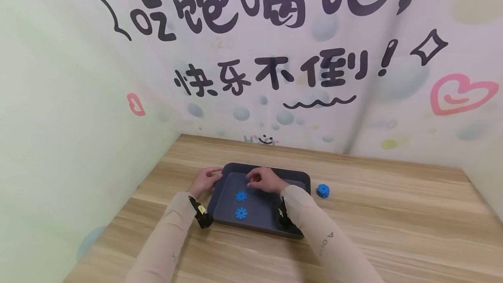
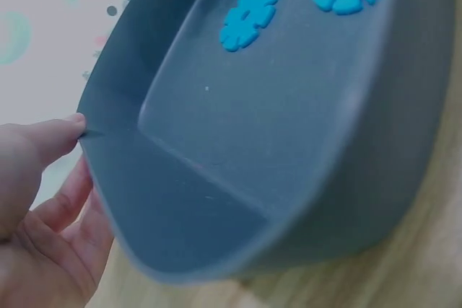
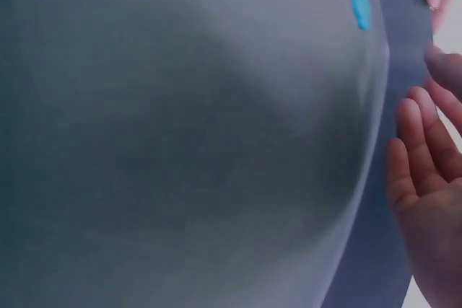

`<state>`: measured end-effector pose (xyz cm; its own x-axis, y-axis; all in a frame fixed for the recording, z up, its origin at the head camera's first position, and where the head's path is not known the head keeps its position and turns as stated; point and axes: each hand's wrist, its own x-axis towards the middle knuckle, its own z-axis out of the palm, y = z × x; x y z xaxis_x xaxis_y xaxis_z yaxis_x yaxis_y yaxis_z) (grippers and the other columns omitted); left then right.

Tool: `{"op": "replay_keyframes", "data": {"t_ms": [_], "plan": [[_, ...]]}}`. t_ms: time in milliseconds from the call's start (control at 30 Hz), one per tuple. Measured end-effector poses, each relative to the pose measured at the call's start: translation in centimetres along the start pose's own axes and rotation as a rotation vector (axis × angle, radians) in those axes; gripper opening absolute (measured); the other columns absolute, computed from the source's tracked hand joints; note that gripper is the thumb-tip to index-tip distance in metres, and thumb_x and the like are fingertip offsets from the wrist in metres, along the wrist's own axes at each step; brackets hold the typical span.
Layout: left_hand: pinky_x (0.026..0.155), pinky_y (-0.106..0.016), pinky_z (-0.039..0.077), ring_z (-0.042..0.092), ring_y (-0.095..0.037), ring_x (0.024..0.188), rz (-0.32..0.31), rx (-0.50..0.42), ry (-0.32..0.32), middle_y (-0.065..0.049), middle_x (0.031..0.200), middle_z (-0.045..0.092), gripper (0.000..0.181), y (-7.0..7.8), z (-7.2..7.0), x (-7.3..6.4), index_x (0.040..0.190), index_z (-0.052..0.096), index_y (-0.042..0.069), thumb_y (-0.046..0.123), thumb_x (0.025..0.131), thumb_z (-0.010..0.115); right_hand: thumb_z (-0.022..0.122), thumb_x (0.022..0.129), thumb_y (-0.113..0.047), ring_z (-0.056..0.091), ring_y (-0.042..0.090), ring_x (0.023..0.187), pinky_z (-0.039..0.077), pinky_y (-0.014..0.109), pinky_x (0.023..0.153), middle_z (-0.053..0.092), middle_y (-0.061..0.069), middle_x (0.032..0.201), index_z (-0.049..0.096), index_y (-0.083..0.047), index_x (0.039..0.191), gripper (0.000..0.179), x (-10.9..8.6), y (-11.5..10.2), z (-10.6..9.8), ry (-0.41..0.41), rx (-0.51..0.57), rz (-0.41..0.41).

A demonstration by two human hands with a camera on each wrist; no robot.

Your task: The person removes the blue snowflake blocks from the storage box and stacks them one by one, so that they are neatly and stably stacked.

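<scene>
A dark grey-blue tray (image 1: 259, 229) with raised sides rests on the wooden table. My left hand (image 1: 206, 180) grips its left side; in the left wrist view the thumb (image 2: 61, 135) lies on the rim and the fingers are outside. Inside the tray, towards the left, lie two blue notched discs, a farther disc (image 1: 241, 196) and a nearer disc (image 1: 241, 213). Above the tray's far part is my right hand (image 1: 267, 180), its fingers loosely bent and pointing left. No blue shows between those fingers (image 3: 413, 124) in the right wrist view.
A small pile of blue notched discs (image 1: 323, 191) sits on the table (image 1: 393, 213) just right of the tray. Behind the table hangs a printed wall cloth (image 1: 275, 112), and another pale wall (image 1: 78, 121) stands on the left.
</scene>
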<state>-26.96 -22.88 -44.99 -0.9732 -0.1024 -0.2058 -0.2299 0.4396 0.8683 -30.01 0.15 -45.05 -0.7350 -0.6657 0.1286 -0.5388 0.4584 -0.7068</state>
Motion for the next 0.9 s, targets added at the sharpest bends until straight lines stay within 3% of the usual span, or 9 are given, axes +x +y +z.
{"op": "replay_keyframes", "data": {"t_ms": [200,500,767,900], "plan": [[0.058,-0.029,0.049,0.059,-0.016,0.073,-0.018,-0.023,-0.037,-0.016,0.102,0.062,0.033,0.4,-0.2,-0.1,0.12,0.055,0.007,0.014,0.088,0.054,0.065,0.08,-0.013,0.053,0.008,0.075,0.044,0.022,0.067,0.06,0.0,0.086,0.063,-0.004,0.102,0.024,0.3,0.2,0.6,-0.136,0.005,0.07],[0.061,-0.031,0.05,0.06,-0.019,0.081,-0.062,-0.022,-0.03,-0.018,0.107,0.059,0.034,0.6,-0.5,-0.1,0.12,0.056,0.009,0.013,0.086,0.056,0.067,0.078,-0.013,0.049,0.012,0.082,0.041,0.025,0.074,0.057,0.001,0.093,0.063,-0.006,0.105,0.028,0.6,-0.8,1.3,-0.251,-0.007,0.041],[0.062,-0.031,0.05,0.06,-0.019,0.083,-0.078,-0.026,-0.033,-0.018,0.109,0.058,0.034,0.7,-0.2,-0.1,0.12,0.056,0.01,0.014,0.087,0.056,0.068,0.076,-0.011,0.046,0.012,0.083,0.039,0.024,0.074,0.058,0.002,0.098,0.065,-0.007,0.106,0.03,0.5,-0.7,1.6,-0.28,-0.071,-0.018],[0.063,-0.032,0.05,0.06,-0.019,0.084,-0.07,-0.029,-0.033,-0.018,0.109,0.058,0.034,0.7,-0.2,-0.3,0.121,0.055,0.009,0.015,0.087,0.055,0.07,0.075,-0.01,0.048,0.011,0.081,0.041,0.024,0.073,0.059,0.002,0.094,0.066,-0.007,0.103,0.029,0.5,-0.6,1.5,-0.268,-0.037,0.016]]}}
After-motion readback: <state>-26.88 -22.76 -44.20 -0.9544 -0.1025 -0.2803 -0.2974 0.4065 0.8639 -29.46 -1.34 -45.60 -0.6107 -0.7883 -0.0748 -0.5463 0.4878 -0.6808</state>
